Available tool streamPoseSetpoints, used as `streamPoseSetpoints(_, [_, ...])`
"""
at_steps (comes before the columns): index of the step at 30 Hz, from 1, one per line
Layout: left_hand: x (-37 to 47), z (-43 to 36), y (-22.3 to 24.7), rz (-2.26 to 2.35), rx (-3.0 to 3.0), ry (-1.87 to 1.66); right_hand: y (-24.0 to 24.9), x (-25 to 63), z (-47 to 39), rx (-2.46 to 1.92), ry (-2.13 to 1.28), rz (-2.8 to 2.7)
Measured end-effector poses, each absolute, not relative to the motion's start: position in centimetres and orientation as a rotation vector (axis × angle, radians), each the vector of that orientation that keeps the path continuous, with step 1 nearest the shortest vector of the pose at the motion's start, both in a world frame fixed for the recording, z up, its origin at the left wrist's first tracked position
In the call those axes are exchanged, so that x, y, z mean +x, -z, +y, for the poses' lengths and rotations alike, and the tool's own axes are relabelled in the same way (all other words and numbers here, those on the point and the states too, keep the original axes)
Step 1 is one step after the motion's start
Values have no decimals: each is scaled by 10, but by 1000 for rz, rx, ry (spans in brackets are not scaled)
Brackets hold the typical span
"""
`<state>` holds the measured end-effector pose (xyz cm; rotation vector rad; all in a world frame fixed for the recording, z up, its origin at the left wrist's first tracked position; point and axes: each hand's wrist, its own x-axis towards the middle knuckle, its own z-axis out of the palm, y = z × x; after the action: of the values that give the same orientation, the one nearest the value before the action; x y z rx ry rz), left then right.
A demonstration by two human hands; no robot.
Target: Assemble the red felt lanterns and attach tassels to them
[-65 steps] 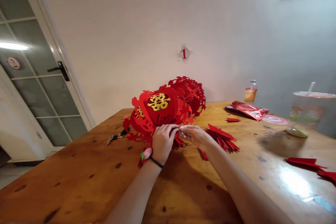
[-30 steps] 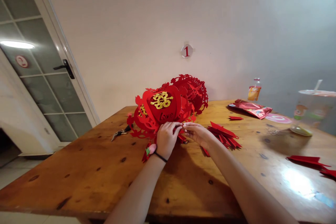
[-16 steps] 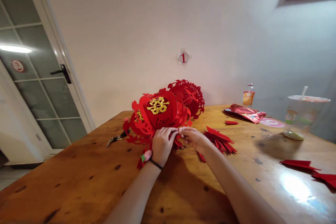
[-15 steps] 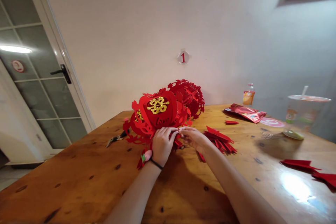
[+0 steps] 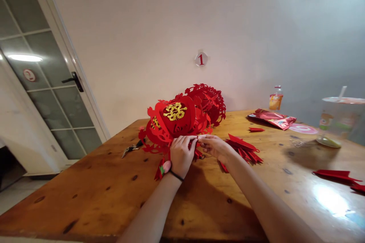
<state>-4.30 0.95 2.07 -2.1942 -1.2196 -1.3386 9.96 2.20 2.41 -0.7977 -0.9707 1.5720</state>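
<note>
A red felt lantern (image 5: 182,119) with gold characters and the word "Love" lies on its side on the wooden table (image 5: 108,201). At its near edge, my left hand (image 5: 182,153) is closed in a pinch, with a dark band and a pink ornament at the wrist. My right hand (image 5: 213,146) meets it fingertip to fingertip, also pinching. Between them shows a small red bit at the lantern's edge, too small to make out. Right of my hands lies a pile of folded red felt pieces (image 5: 243,149), partly behind my right forearm.
Keys (image 5: 132,147) lie left of the lantern. Toward the back right are a red foil packet (image 5: 270,119), an orange drink bottle (image 5: 276,98) and a clear plastic cup (image 5: 339,121) with a straw. More red felt pieces (image 5: 335,174) lie at the right. A wall (image 5: 142,45) stands behind the table.
The whole view has shifted a little, so things sit slightly further right. Both hands keep their pinch at the lantern's near edge, with hardly any movement.
</note>
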Motion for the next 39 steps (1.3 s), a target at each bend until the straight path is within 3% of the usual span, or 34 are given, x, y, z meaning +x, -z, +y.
streamPoseSetpoints(21, [-44, 13, -19, -1167, -2373, 1669, -28, 100, 22, -773, -1573, -1040])
streamPoseSetpoints(39, [-49, 22, -20, -1468, -2491, 1988, -28, 108, 23, -714, -1536, -1132])
